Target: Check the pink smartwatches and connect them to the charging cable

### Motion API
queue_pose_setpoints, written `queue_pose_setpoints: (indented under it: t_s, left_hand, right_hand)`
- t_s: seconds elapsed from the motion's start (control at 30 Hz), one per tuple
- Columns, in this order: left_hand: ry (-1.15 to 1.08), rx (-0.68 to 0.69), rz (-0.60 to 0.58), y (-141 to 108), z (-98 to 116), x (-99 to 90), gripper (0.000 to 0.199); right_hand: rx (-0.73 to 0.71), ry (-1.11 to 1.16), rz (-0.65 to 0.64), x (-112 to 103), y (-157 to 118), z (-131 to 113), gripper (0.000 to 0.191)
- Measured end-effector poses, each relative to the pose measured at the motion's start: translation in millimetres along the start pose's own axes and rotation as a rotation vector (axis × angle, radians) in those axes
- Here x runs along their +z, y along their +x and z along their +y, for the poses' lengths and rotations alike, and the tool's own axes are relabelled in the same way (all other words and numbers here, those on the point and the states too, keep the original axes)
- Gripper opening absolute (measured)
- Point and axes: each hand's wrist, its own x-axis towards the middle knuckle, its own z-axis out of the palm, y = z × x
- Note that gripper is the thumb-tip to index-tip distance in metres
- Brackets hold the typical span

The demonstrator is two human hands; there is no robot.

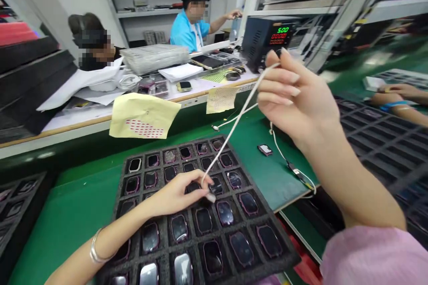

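Observation:
A white cable (238,118) runs slantwise, drawn fairly straight between my two hands. Low over the foam tray (259,211), my left hand (182,190) pinches the cable near its end, where a small white plug or puck (210,197) shows. Up at the right, my right hand (297,93) has thumb and fingers closed on the same cable, in front of the power supply. Watch bodies with dark screens and purplish frames, such as this smartwatch (212,256), lie in the tray's compartments. Whether the cable end touches a watch, I cannot tell.
A black power supply (259,42) with lit digits stands on the raised shelf. One loose watch part (265,149) and a cable connector (296,170) lie on the green mat (247,131). More foam trays flank both sides. Two people sit opposite; another person's hands (397,98) are at right.

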Motion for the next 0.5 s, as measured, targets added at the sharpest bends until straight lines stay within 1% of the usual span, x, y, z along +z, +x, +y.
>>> queue_pose_setpoints:
  t_s: [0.07, 0.13, 0.17, 0.23, 0.27, 0.33, 0.4, 0.43, 0.47, 0.5]
  left_hand:
    - [0.010, -0.121, 0.043, -19, -14, -15.2, 0.022]
    - [-0.026, -0.211, 0.087, -40, -26, -28.7, 0.027]
    - [-0.046, -0.246, 0.131, -50, -31, -34.0, 0.028]
    - [-0.025, -0.302, 0.226, -66, -39, -41.2, 0.028]
    - [0.013, -0.326, 0.262, -72, -42, -43.1, 0.028]
    - [0.080, -0.368, 0.280, -79, -49, -44.2, 0.029]
    - [0.111, -0.403, 0.277, -78, -59, -43.4, 0.029]
    - [0.130, -0.416, 0.267, -76, -65, -42.7, 0.030]
    - [0.149, -0.423, 0.252, -72, -71, -41.7, 0.030]
    - [0.162, -0.426, 0.236, -68, -76, -40.1, 0.032]
  right_hand:
    - [0.043, 0.143, 0.017, -14, 1, 17, 0.045]
    - [0.139, 0.270, -0.026, -30, -2, 40, 0.036]
    - [0.205, 0.285, -0.065, -38, -5, 52, 0.030]
    - [0.295, 0.194, -0.130, -55, -18, 75, 0.020]
    - [0.335, 0.112, -0.160, -64, -29, 85, 0.022]
    - [0.397, -0.046, -0.199, -84, -60, 100, 0.034]
    - [0.449, -0.114, -0.195, -104, -103, 111, 0.040]
    - [0.468, -0.106, -0.153, -114, -128, 117, 0.041]
    - [0.482, -0.078, -0.071, -124, -155, 125, 0.043]
    - [0.490, -0.042, 0.051, -132, -184, 135, 0.044]
